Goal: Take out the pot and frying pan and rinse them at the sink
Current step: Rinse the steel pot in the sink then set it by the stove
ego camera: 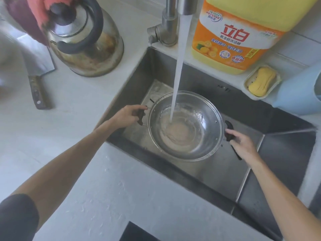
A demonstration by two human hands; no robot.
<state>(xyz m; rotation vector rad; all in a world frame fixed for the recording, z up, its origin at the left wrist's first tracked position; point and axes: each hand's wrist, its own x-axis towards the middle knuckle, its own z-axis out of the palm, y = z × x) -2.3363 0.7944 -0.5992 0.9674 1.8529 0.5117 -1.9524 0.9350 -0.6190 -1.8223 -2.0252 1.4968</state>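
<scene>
- White countertop (73,101) surrounds a steel sink (217,171), the landmark for everything below.
- Inside the sink, a round steel pot (185,126) sits under the faucet (171,21), which rises from the sink's far rim.
- Water stream (177,66) falls from the faucet into the pot, striking near its middle; cloudy water pools in the bottom.
- Left hand (127,117), at the sink's left side, has its fingers curled round the pot's dark left handle (140,116).
- Right hand (243,143), toward the sink's right side, grips the pot's dark right handle (229,131) with thumb and fingers closed on it.
- Behind the sink, just right of the faucet, stands a big yellow-and-orange detergent jug (239,37).
- Right of the jug on the sink's far ledge, a small tray (248,80) holds a yellow sponge (262,80).
- At the sink's far right corner, part of a pale blue container (298,94) shows.
- Left of the sink's far corner on the counter sits a stained steel kettle (90,49) with a black handle; a red cloth (37,9) hangs at its upper left.
- Farther left of the sink, a cleaver (37,80) lies flat on the counter.
</scene>
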